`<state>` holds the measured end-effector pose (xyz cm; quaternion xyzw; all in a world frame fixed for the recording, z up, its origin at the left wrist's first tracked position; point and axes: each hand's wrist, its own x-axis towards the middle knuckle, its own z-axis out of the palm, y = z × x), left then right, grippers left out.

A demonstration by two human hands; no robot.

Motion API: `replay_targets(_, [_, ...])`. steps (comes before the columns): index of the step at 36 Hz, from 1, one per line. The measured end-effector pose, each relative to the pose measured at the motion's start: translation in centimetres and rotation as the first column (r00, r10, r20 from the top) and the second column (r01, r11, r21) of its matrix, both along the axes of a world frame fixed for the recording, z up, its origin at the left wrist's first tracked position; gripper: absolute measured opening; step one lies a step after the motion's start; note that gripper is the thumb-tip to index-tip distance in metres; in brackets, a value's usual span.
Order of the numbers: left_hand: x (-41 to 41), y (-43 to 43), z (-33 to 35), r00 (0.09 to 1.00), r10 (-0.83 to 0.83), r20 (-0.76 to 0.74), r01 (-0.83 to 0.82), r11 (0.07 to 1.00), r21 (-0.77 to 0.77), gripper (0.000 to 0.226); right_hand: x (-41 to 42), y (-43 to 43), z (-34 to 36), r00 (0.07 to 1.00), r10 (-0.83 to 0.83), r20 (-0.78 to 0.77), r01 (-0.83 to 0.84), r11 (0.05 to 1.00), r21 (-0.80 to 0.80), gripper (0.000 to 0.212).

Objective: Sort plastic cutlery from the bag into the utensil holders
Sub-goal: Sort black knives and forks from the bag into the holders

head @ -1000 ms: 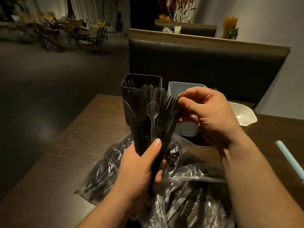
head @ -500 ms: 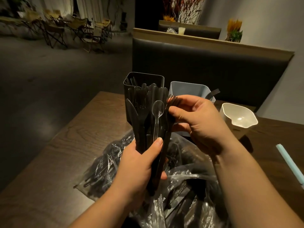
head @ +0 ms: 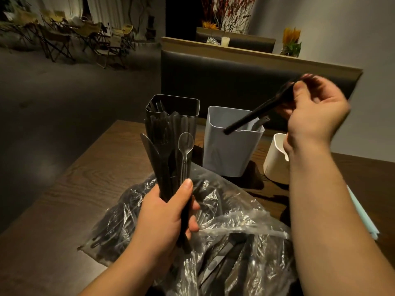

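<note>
R hand (head: 316, 112) has pulled one black piece (head: 256, 116) from the bundle (head: 166, 146); fingers (head: 300, 90) pinch its top, tip below them at grey holder (head: 230, 150) mouth, so drop-in prob next. L hand (head: 162, 216) grips the rest over bag (head: 235, 242).

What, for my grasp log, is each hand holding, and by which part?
Left hand grips a bundle of black cutlery and a clear spoon by their handles. Right hand pinches one black utensil at its head end, handle toward the grey holder.
</note>
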<state>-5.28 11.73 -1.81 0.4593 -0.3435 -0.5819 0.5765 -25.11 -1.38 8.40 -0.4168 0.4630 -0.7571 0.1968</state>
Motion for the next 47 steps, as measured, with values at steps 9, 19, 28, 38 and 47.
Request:
replay_targets(9, [-0.1, 0.0, 0.0, 1.0, 0.003, -0.005, -0.003, 1.0, -0.002, 0.029, -0.5, -1.9, 0.8, 0.955, -0.265, -0.13, 0.213, 0.924, -0.319, 0.017])
replay_targets(19, [-0.2, 0.1, 0.0, 1.0, -0.005, 0.002, 0.005, 1.0, -0.003, 0.031, 0.1, -5.0, -2.2, 0.925, -0.252, -0.285, 0.175, 0.947, -0.269, 0.017])
replay_targets(28, [-0.2, 0.2, 0.1, 1.0, -0.003, -0.009, 0.003, 1.0, -0.004, 0.029, 0.5, -6.6, -4.6, 0.606, 0.163, -0.779, 0.053, 0.968, 0.244, 0.029])
replay_targets(38, [-0.1, 0.3, 0.4, 0.999, -0.03, -0.02, 0.03, 1.0, 0.008, 0.026, -0.1, -4.7, -5.2, 0.48, 0.224, -0.848, 0.029, 0.962, 0.27, 0.028])
replay_targets(47, [-0.5, 1.2, 1.1, 0.989, -0.145, -0.014, 0.146, 0.989, 0.01, 0.028, -1.7, -1.5, -4.2, 0.343, 0.148, -0.927, 0.152, 0.966, 0.21, 0.059])
